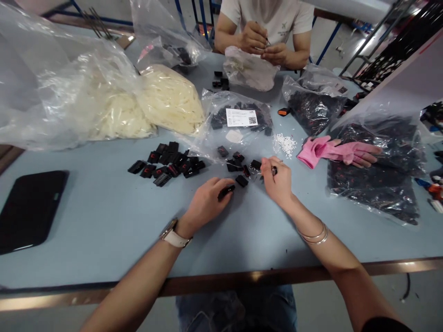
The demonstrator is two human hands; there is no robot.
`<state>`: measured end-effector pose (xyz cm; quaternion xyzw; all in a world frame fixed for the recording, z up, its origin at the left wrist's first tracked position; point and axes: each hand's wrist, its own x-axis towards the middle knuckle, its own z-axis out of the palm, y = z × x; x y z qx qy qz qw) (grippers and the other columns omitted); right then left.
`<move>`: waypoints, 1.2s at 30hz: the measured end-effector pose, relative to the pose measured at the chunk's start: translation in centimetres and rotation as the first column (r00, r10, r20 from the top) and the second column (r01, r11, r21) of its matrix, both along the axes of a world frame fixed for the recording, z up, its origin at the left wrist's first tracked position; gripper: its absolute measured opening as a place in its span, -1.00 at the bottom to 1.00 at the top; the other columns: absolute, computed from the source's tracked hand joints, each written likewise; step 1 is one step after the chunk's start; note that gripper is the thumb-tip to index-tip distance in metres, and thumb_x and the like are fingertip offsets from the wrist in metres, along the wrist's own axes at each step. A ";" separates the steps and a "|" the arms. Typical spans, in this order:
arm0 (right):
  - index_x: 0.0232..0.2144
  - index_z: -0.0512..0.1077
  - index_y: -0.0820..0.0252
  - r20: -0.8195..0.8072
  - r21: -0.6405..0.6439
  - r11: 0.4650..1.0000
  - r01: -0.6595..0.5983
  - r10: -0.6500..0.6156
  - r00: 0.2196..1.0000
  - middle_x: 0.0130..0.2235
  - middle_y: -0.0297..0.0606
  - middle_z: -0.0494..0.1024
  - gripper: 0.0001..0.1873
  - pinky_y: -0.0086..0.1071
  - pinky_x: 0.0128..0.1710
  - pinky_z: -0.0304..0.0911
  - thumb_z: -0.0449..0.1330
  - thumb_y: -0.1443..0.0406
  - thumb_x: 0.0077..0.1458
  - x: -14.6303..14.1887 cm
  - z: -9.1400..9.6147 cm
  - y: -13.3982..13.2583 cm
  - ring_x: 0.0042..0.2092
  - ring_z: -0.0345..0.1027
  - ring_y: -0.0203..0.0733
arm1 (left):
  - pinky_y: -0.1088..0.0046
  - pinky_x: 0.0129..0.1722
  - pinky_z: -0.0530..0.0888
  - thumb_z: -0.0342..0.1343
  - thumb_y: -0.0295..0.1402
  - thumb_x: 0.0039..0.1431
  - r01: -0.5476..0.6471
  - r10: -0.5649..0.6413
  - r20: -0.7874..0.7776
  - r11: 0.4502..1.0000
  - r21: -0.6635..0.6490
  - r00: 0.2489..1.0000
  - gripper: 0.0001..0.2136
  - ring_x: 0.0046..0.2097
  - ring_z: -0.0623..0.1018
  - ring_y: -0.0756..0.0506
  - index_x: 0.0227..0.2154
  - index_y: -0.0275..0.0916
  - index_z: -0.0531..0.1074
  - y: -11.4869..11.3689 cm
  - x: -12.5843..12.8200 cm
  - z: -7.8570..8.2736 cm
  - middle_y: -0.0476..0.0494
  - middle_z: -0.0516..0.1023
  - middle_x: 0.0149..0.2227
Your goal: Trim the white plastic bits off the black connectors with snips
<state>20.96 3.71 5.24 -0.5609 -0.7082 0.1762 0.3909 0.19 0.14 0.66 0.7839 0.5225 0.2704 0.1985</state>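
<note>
Bare table (242, 244) is seen between near edge (256, 277) and left hand (207, 203), where one connector (226, 192) is grasped; one partly hidden item (274, 170) is pinched by the right hand (279, 180).

- A workshop, apparently a factory floor
- Long blue worktable (114, 235) with a metal edge
- Loose black parts (169, 159) near clear plastic bags (214, 140), one bearing a printed label (241, 118)
- Co-worker (287, 23) at the far side

Left hand (207, 202): holds black piece (226, 192) | right hand (278, 180): curled beside loose black pieces (242, 181), its hold unclear | beyond: labelled bag (241, 117), white bits (286, 145) | rightward: pink glove (339, 150) | far side: co-worker's hands (254, 38)
</note>
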 end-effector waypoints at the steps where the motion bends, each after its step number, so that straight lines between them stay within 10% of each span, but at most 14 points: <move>1: -0.59 0.29 0.13 0.045 -0.012 1.000 0.001 0.000 0.999 -0.48 -0.22 0.47 -0.49 -0.35 -0.27 0.22 -0.14 0.08 0.32 0.2 0.1 0.3 -0.37 0.35 -0.22 | 0.38 -0.28 0.44 0.04 -0.39 0.18 -0.011 0.014 -0.064 0.999 0.040 0.998 -0.80 -0.28 0.50 -0.11 -0.16 -0.20 0.48 0.1 -0.3 0.0 -0.13 0.48 -0.32; 10: -0.33 0.54 0.18 0.395 -0.341 0.934 -0.106 0.245 0.885 -0.35 -0.23 0.56 -0.73 -0.39 -0.32 0.13 0.10 0.19 0.26 -0.7 -0.4 -0.1 -0.31 0.41 -0.23 | 0.08 -0.12 0.42 0.09 -0.31 0.19 -0.390 0.441 -0.151 0.878 0.278 0.885 -0.75 -0.10 0.45 -0.33 -0.10 -0.24 0.47 1.8 -3.5 1.0 -0.32 0.45 -0.19; 17: -0.28 0.57 0.19 0.422 -0.448 0.878 -0.170 0.375 0.825 -0.30 -0.21 0.59 -0.80 -0.35 -0.29 0.19 0.16 0.25 0.21 -2.1 -0.9 -1.3 -0.27 0.45 -0.18 | 0.27 -0.21 0.46 0.06 -0.22 0.25 -0.116 0.137 -0.160 0.984 0.137 0.977 -0.78 -0.25 0.48 -0.19 -0.38 -0.22 0.50 0.7 -1.2 0.0 -0.18 0.46 -0.37; 25: -0.24 0.57 0.16 0.356 -0.461 0.830 -0.315 0.498 0.791 -0.19 -0.21 0.59 -0.78 -0.38 -0.23 0.24 0.13 0.40 0.16 -2.4 -1.1 -1.9 -0.22 0.46 -0.22 | 0.19 -0.14 0.47 0.02 -0.27 0.28 -0.059 0.074 -0.165 0.994 0.092 0.984 -0.68 -0.17 0.48 -0.23 0.01 -0.30 0.41 0.0 0.2 -0.5 -0.26 0.48 -0.25; 32: -0.23 0.58 0.12 0.481 -0.402 0.916 -0.002 0.213 0.850 -0.28 -0.23 0.64 -0.79 -0.38 -0.31 0.19 0.13 0.30 0.18 0.9 1.1 1.0 -0.28 0.47 -0.17 | 0.06 0.01 0.42 -0.02 -0.37 0.30 0.096 -0.070 -0.169 0.984 0.150 0.983 -0.70 0.04 0.44 -0.28 0.03 -0.20 0.44 0.3 0.6 -0.5 -0.33 0.44 0.09; 36: -0.24 0.59 0.14 0.625 -0.390 0.906 0.165 0.129 0.770 -0.27 -0.14 0.65 -0.76 -0.35 -0.31 0.20 0.12 0.33 0.15 2.5 1.6 2.2 -0.24 0.49 -0.08 | 0.13 -0.02 0.45 -0.04 -0.37 0.32 0.156 -0.139 -0.124 0.977 0.147 0.983 -0.79 -0.05 0.50 -0.20 -0.20 -0.20 0.51 0.3 0.4 -0.3 -0.23 0.56 -0.07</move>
